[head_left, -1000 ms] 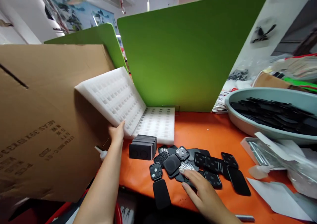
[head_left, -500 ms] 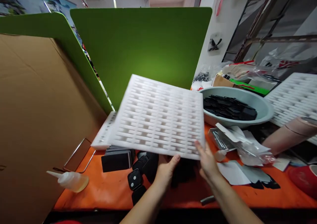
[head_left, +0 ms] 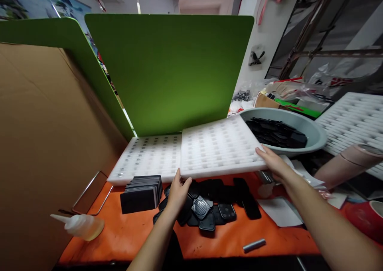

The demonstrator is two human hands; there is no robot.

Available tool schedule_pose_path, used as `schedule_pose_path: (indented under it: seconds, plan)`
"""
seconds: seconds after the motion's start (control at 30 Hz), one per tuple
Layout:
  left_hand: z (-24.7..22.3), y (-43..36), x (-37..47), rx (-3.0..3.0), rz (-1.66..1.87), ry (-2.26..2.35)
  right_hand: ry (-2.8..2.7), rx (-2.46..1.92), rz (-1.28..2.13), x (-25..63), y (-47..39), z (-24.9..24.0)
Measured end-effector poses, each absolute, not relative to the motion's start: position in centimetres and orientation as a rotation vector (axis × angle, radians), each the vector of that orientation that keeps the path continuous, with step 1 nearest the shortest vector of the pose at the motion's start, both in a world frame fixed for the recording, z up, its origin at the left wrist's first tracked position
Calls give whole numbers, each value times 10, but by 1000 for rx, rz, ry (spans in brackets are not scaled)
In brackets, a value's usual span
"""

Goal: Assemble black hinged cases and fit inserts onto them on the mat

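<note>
A white foam tray (head_left: 218, 147) with rows of slots is held between my two hands, its right side raised and tilted. My left hand (head_left: 178, 189) pinches its front left corner, and my right hand (head_left: 272, 161) grips its right edge. The left edge of this tray meets a second white foam tray (head_left: 152, 155), which lies on the table with small shiny pieces in some slots. Below the held tray, a pile of black plastic pieces (head_left: 215, 215) lies on the orange table. A row of thin black plates (head_left: 139, 199) stands left of my left hand.
A pale basin (head_left: 318, 137) of black flat pieces stands right, near another slotted foam tray (head_left: 356, 119) and a pink flask (head_left: 347, 165). A squeeze bottle (head_left: 85, 226) and wire stand (head_left: 89, 195) are left. A green panel (head_left: 170, 71) rises behind. A metal rod (head_left: 254, 245) lies in front.
The held foam tray has come down from a steep tilt and moved right, beside the other tray. My hands have spread apart, left hand leftward, right hand rightward and up. The black pile is uncovered.
</note>
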State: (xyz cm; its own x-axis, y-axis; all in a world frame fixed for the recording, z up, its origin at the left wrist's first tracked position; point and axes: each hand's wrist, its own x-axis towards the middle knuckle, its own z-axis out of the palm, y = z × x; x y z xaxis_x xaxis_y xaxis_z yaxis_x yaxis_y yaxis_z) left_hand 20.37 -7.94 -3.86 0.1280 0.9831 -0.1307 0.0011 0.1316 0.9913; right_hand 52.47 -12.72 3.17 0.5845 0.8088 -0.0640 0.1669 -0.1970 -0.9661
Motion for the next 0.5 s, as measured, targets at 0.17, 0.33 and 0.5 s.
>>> schedule_pose_path:
  seconds: [0.17,0.33,0.5]
  plan:
    - [-36,-82,191,1769,781,1543,-929,-1760,707,534,-112,17]
    - [-30,-91,191,2002,806,1580,-1115,-1850,627,548,-108,20]
    - [-39,-93,197,2002,898,1592,-1147,-1809,783,549,-100,22]
